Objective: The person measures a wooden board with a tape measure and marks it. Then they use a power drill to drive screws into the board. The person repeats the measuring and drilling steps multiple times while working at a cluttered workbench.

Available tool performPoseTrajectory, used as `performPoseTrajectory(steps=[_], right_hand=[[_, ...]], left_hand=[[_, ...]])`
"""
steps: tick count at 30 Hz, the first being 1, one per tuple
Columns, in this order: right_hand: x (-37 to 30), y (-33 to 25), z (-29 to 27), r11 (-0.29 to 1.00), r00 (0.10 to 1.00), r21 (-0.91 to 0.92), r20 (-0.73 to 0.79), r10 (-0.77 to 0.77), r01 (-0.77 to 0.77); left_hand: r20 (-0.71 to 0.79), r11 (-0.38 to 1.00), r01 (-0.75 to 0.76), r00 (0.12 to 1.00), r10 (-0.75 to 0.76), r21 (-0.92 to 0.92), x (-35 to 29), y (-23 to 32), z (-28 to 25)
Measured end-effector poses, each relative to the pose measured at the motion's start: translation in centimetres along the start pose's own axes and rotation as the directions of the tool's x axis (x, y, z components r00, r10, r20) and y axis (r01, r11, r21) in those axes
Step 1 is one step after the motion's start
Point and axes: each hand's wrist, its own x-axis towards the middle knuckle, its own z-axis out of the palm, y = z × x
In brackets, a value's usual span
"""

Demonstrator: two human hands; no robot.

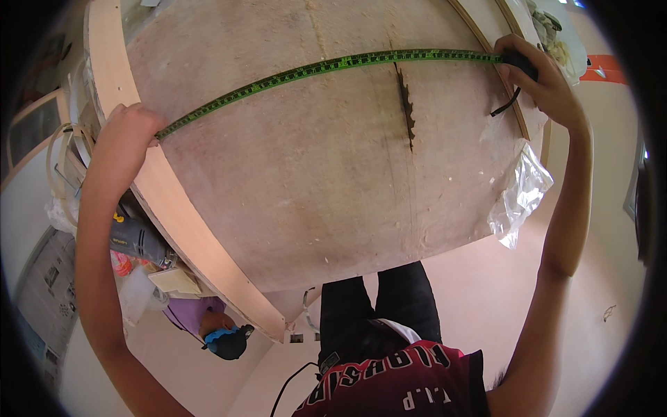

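A green tape measure [333,64] is stretched across a dusty, pale wooden board [292,187], its blade bowing slightly toward the far side. At the left, my left hand [132,135] has its fingers closed on the blade's end, beside a light wooden strip [187,215] along the board's left edge. My right hand [549,87] grips the dark case at the far right, with a black strap hanging below it. The blade passes just beyond a jagged dark slot [406,104] in the board. A thin wooden strip [520,118] runs under the case end.
Crumpled clear plastic [521,194] hangs at the board's right near corner. Left of the board are a grey power tool [139,240], a pale block [174,281] and clutter. A person in purple with a dark cap [233,342] is lower left.
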Motion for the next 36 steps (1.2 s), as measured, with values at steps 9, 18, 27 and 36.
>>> performPoseTrajectory(steps=[9, 18, 27, 36], right_hand=[[-0.6, 1.2, 1.6, 0.967, 0.989, -0.247, -0.119, -0.093, 0.061], [1.5, -7.0, 4.5, 0.995, 0.995, 0.014, -0.031, -0.096, 0.096], [3.1, -10.5, 3.6, 0.989, 0.989, 0.008, -0.006, -0.147, 0.147], [4.5, -9.8, 4.2, 0.996, 0.995, 0.063, 0.065, -0.073, 0.069]], left_hand=[[0.019, 1.0, -0.028, 0.999, 0.028, -0.008, 0.3, 0.0, 0.6], [0.003, 0.994, 0.106, 0.994, -0.106, -0.02, -0.2, 0.4, -0.1], [0.036, 0.997, 0.073, 0.997, -0.072, -0.029, -0.3, 0.3, -0.2], [0.033, 0.992, 0.108, 0.994, -0.106, -0.063, 0.1, -0.6, 0.9]])
